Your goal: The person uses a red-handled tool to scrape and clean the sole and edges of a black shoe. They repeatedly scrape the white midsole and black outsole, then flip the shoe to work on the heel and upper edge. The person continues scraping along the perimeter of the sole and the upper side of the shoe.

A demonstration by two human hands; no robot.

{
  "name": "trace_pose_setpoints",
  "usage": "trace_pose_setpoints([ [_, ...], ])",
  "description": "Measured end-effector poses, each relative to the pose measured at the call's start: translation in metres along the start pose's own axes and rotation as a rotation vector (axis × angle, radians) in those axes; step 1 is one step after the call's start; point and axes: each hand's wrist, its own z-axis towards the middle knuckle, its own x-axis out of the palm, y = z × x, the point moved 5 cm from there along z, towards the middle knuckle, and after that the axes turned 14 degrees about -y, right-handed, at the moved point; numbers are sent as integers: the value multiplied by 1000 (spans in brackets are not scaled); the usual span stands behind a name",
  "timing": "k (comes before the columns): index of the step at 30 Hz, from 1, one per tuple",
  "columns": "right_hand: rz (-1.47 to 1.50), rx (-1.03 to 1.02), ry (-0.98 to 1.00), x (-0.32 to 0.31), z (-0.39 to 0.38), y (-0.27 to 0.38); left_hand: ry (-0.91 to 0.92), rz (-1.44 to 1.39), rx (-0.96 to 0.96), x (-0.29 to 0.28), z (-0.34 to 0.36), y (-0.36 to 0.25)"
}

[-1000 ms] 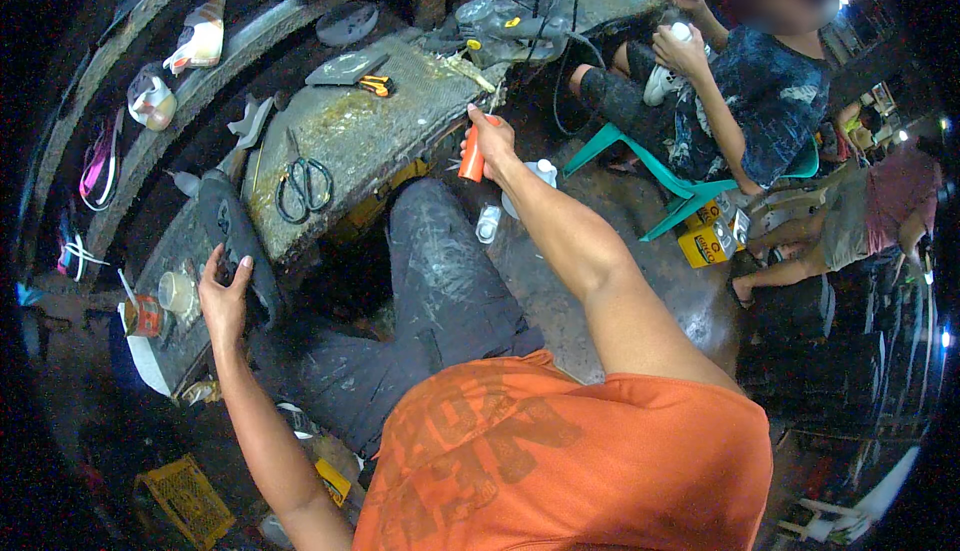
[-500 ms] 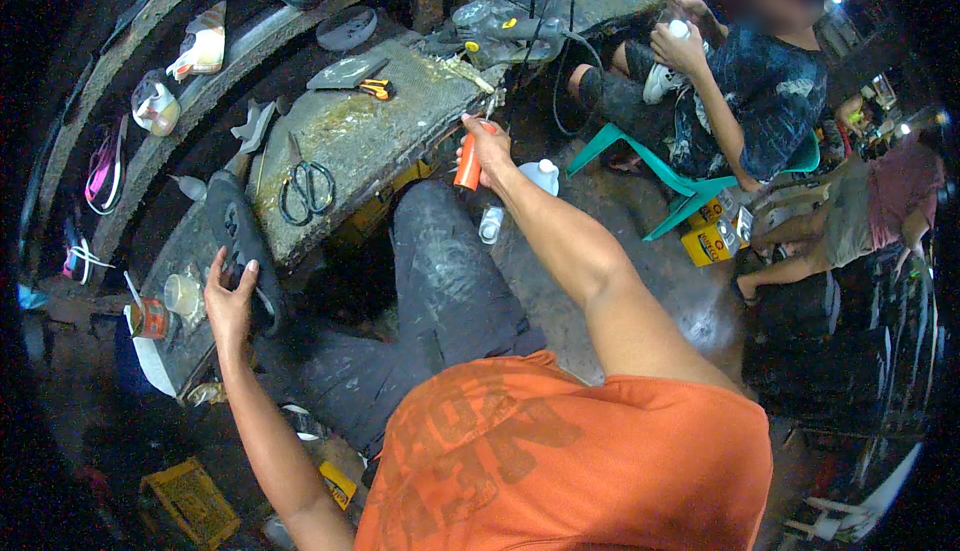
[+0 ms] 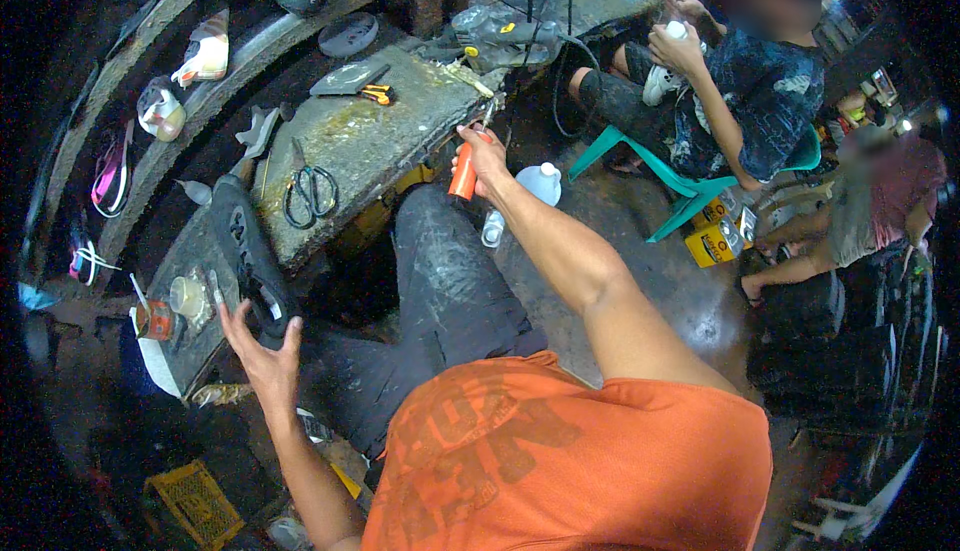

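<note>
My right hand (image 3: 486, 159) is closed around a tool with an orange cylindrical handle (image 3: 464, 173). A thin metal part shows just beyond the fingers, beside the bench edge. My left hand (image 3: 264, 353) is open, thumb and fingers spread on either side of the near end of a black shoe (image 3: 240, 226). Whether it touches the shoe I cannot tell. The shoe lies on the left part of the bench. Black-handled scissors (image 3: 312, 197) rest to its right on the worn bench top (image 3: 385, 136). Left of the hand stands a clear cup (image 3: 187, 296).
An orange cutter (image 3: 377, 95) lies near a grey slab on the bench. Shoes, among them a pink one (image 3: 111, 176), sit on curved shelves. On the floor are a white jug (image 3: 540, 184) and yellow boxes (image 3: 713, 244). A co-worker sits on a green stool (image 3: 660, 186).
My left hand has moved down and to the right, toward the shoe's near end. My right hand still grips the orange-handled tool and has shifted only slightly.
</note>
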Motion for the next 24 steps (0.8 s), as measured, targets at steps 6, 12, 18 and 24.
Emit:
trace_pose_setpoints([
  [6, 58, 32, 33, 5, -9, -3, 157, 60, -111, 5, -22, 10],
  [12, 53, 38, 95, 11, -21, -20, 150, 56, -76, 12, -27, 29],
  [18, 305, 203, 104, 2, -41, -33, 21, -87, -140, -18, -26, 20],
  [24, 184, 96, 5, -45, -61, -35, -62, -274, -67, -79, 1, -43],
])
